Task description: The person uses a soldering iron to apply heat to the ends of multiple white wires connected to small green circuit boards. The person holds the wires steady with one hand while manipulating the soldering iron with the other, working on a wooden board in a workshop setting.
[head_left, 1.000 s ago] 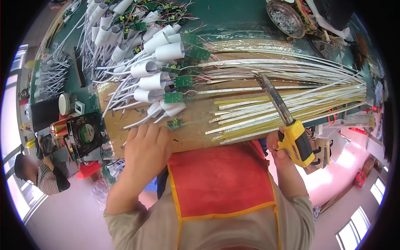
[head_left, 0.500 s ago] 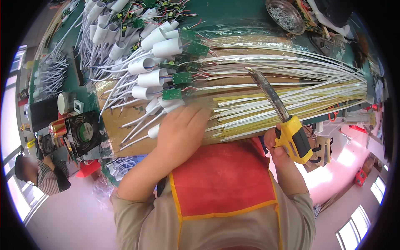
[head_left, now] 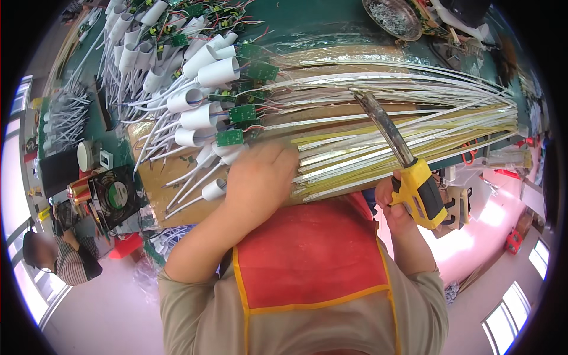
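Observation:
My left hand (head_left: 260,177) rests over the near ends of the LED strips (head_left: 343,151), fingers curled down. Blur and the hand itself hide what the fingertips pinch. Just beyond it lie green circuit boards (head_left: 230,138) wired to white plastic lamp sockets (head_left: 199,116) with white cables. In my right hand (head_left: 393,201), at the bench's near edge, is a yellow and black soldering gun (head_left: 419,195). The fingers wrap around its grip. Its long, darkened metal barrel slants up and away to the left, above the strips.
A metal dish of scraps (head_left: 393,19) stands at the far right of the green bench. More sockets and cables are heaped at the far left. A square black fan (head_left: 115,198) stands left of the cardboard. Another person (head_left: 65,254) is at the far left.
The whole view has shifted, so the bench and its parts appear farther left. Against them, my left hand and the soldering gun sit slightly farther right. Both hands keep their closed shape.

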`<state>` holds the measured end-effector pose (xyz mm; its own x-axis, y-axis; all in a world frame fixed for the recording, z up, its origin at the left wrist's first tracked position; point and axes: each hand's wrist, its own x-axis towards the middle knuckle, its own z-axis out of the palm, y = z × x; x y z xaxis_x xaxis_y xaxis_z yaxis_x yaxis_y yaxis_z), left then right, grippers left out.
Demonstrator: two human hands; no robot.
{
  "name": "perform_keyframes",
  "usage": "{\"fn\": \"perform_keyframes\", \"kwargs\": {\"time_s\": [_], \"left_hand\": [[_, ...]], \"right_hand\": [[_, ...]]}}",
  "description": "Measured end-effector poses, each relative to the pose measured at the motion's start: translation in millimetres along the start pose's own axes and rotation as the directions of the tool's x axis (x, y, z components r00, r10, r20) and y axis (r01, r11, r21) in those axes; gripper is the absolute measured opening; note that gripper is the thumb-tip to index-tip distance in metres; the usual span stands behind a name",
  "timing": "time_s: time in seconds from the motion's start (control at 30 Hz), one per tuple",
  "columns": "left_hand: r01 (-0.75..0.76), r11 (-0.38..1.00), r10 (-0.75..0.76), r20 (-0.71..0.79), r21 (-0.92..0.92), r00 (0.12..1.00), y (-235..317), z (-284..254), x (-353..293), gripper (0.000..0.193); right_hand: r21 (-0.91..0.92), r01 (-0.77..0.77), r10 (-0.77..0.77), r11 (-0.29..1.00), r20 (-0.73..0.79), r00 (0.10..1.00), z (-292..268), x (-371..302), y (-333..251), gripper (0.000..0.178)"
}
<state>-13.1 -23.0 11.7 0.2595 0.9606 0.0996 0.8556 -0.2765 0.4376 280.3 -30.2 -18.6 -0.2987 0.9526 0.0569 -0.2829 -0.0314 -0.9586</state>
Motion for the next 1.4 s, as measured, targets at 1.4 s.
{"fn": "perform_keyframes", "kwargs": {"time_s": [1.4], "left_hand": [[-0.039, 0.984, 0.048, -0.05, 0.175, 0.998, 1.1, 7.4, -18.5, 0.035]], "right_hand": [[0.022, -0.226, 0.224, 0.974, 0.051, 0.973, 11.3, -8.9, -4.0, 0.039]]}}
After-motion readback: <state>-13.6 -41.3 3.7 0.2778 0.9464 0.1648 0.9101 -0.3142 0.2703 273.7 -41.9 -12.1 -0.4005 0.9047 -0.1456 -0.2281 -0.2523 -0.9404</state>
